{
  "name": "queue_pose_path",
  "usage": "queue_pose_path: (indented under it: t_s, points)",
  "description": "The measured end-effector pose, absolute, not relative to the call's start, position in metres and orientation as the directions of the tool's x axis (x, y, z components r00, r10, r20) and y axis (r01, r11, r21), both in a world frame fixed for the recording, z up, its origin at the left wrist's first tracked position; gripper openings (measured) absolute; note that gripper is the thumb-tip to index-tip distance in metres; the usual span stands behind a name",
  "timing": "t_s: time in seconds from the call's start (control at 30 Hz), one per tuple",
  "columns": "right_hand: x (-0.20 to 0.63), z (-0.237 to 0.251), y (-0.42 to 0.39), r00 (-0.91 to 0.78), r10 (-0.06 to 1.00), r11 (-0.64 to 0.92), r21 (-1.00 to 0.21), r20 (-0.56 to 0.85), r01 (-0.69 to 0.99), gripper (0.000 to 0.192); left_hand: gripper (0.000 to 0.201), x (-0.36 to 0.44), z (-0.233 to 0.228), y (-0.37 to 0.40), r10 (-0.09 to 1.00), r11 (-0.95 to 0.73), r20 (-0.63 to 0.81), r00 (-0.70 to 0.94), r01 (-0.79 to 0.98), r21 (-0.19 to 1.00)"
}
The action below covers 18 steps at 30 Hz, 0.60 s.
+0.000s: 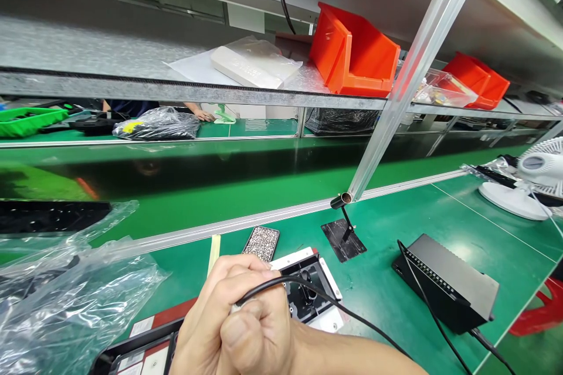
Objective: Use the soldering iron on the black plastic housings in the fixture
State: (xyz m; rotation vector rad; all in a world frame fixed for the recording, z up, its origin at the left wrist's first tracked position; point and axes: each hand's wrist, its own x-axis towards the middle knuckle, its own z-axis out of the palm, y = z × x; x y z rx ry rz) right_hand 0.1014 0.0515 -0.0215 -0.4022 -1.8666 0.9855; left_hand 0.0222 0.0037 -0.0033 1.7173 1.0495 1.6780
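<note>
My right hand is closed in a fist around a slim tool, and the tool's black cable runs out to the right over my forearm. The tool's tip is hidden behind my fingers. Just beyond the hand lies a white-framed fixture holding a black part. A small speckled pad sits on the green mat behind it. My left hand is out of sight.
A black and grey box with cables stands at the right, a small black stand near the aluminium post. Clear plastic bags lie left. A white fan is far right. Orange bins sit on the shelf. Another person's hand rests across the conveyor.
</note>
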Motion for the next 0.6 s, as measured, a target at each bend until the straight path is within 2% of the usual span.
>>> queue_pose_path:
  t_s: [0.17, 0.43, 0.6]
  points:
    - [0.103, -0.011, 0.052, -0.373, 0.644, 0.623, -0.741, 0.668, -0.250, 0.049, 0.021, 0.021, -0.004, 0.005, 0.825, -0.542, 0.558, -0.084, 0.161, 0.825]
    - [0.104, -0.005, 0.053, -0.379, 0.620, 0.608, -0.726, 0.688, -0.322, 0.051, 0.021, 0.024, 0.000, 0.004, 0.844, -0.512, 0.519, -0.137, 0.084, 0.855]
    - [0.105, -0.007, 0.052, -0.359, 0.624, 0.617, -0.720, 0.694, -0.319, 0.049, 0.020, 0.026, 0.002, 0.004, 0.827, -0.538, 0.547, -0.131, 0.101, 0.837]
